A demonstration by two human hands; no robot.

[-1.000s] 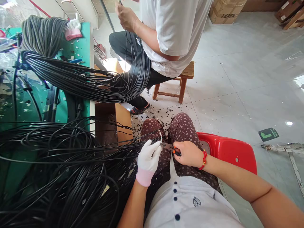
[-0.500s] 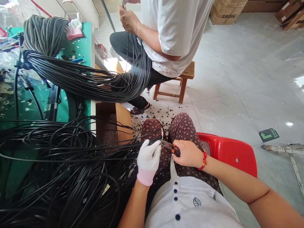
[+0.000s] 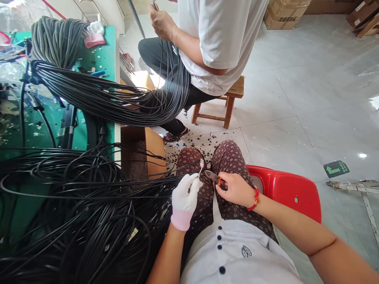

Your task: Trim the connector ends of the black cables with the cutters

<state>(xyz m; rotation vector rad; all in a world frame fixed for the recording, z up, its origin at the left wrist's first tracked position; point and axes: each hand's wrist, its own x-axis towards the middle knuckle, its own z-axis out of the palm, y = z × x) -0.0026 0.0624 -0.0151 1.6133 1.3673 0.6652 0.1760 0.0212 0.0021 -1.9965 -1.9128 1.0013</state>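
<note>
My left hand (image 3: pixel 185 197), in a white glove with a pink cuff, pinches the end of a thin black cable (image 3: pixel 154 182) over my lap; bare coloured wires (image 3: pixel 201 165) stick up from its tip. My right hand (image 3: pixel 235 188), bare with a red wrist cord, is closed on small orange-handled cutters (image 3: pixel 215 177) whose jaws point at the wire end, a little to its right. The cable runs left into a big tangle of black cables (image 3: pixel 74 213).
Another person in a white shirt (image 3: pixel 219 39) sits ahead on a wooden stool (image 3: pixel 227 102), handling a bundle of black cables (image 3: pixel 118 102) draped from a green table (image 3: pixel 106 51). I sit on a red chair (image 3: pixel 287 189). Black cuttings litter the tiled floor (image 3: pixel 204 140). Cardboard boxes (image 3: pixel 284 14) stand far right.
The cutters have come off the cable end and sit slightly right of it. The stripped wire tip now stands free above my left fingers.
</note>
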